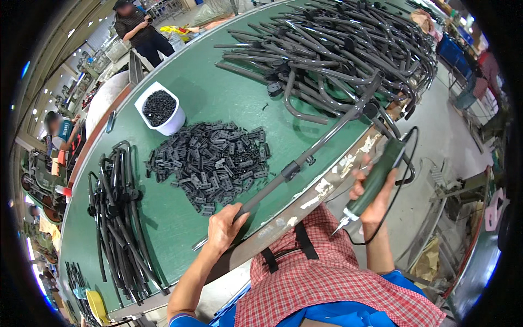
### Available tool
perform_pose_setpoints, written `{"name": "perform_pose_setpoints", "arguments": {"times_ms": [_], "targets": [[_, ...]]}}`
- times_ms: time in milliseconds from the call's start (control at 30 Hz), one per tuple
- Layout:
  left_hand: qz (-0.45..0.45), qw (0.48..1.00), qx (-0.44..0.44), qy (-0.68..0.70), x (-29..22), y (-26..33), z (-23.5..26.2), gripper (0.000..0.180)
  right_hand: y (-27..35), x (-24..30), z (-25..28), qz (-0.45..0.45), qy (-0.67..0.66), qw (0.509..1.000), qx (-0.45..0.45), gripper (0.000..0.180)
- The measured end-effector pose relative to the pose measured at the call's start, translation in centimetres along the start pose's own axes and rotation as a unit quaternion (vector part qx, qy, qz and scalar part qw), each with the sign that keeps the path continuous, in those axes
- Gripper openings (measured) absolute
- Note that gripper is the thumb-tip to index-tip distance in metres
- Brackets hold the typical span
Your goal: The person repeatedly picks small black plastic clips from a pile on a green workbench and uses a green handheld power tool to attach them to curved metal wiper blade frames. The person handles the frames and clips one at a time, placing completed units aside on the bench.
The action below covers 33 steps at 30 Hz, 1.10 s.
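Observation:
My left hand (223, 226) grips the near end of a long dark metal tube (327, 139), which lies slanting along the green table's front edge. A black collar (291, 171) sits partway up the tube, and its far end joins a bent frame at the right. In my right hand (378, 204) is a green electric screwdriver (376, 177), held off the table edge with its thin bit pointing down and left. A black cord hangs from it. Beyond my left hand lies a heap of small black plastic pieces (218, 161).
A white tub (177, 121) of small black parts stands behind the heap. Bent black tubes (338, 54) are piled at the far right, and more tubes (117, 218) lie at the left. The table's front edge (267, 231) is worn. Other people (143, 32) stand beyond the table.

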<state>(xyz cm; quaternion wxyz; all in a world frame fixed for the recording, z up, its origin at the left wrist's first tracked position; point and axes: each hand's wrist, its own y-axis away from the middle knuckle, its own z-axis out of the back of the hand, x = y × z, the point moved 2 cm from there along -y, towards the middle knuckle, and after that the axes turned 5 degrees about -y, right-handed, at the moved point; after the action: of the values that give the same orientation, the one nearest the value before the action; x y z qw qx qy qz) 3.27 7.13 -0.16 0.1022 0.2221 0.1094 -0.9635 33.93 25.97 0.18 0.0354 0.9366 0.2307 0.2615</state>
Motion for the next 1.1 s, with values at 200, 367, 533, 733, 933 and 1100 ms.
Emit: {"name": "perform_pose_setpoints", "arguments": {"times_ms": [200, 367, 533, 733, 933, 1100], "targets": [[0.008, 0.999, 0.023, 0.042, -0.1, -1.5, -0.2, 0.023, -0.5, -4.5, -3.2, -0.088, -0.022, 0.995, 0.051, 0.081], [0.001, 0.995, 0.086, 0.045, -0.5, -2.3, 0.9, 0.033, -1.5, -6.1, -4.4, -0.108, 0.022, 0.993, 0.031, 0.081], [-0.035, 0.999, 0.011, 0.039, -0.1, -4.4, 3.3, 0.021, -1.6, -7.2, -3.0, -0.157, -0.042, 0.986, 0.036, 0.081], [-0.017, 0.988, 0.036, -0.149, 1.1, -16.4, -2.5, 0.020, -0.4, -6.0, -4.8, -0.110, -0.007, 0.994, -0.024, 0.077], [-0.035, 0.994, -0.017, -0.105, 2.6, -16.2, -3.1, 0.016, 0.3, -6.0, -5.8, -0.051, -0.019, 0.998, -0.020, 0.070], [0.046, 0.997, -0.059, 0.010, 2.6, -15.5, -1.7, 0.019, 1.0, -6.3, -6.7, -0.036, 0.044, 0.998, 0.016, 0.071]]}}
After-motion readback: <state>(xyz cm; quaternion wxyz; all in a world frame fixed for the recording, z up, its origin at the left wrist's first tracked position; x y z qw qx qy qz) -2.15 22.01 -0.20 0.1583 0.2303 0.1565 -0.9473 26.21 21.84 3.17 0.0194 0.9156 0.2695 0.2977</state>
